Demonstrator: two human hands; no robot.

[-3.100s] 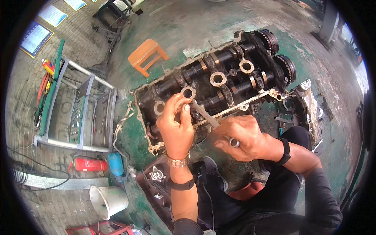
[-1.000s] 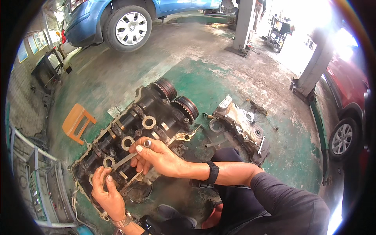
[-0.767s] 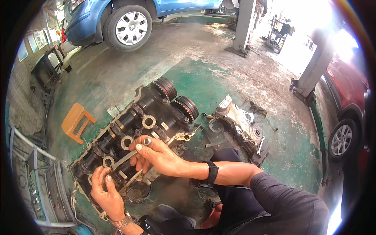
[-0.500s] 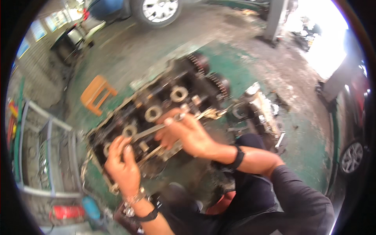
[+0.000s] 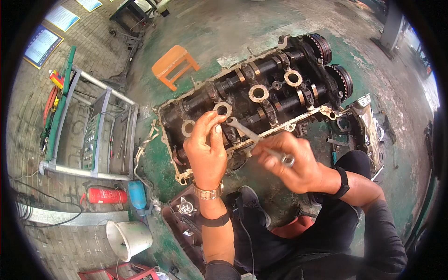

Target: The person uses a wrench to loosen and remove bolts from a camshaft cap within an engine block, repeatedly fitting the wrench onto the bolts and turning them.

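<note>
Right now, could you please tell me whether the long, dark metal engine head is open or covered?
Open: the dark metal engine head shows no cover, its two black shafts lying exposed.

At four o'clock the right hand is looking blurred and is covering the wrench's middle; toward eight o'clock from centre, the left hand is hiding part of the engine's near rim. The lower edge is cutting off a red frame at seven o'clock; a blue poster's print at ten is proving too small to read.
</note>
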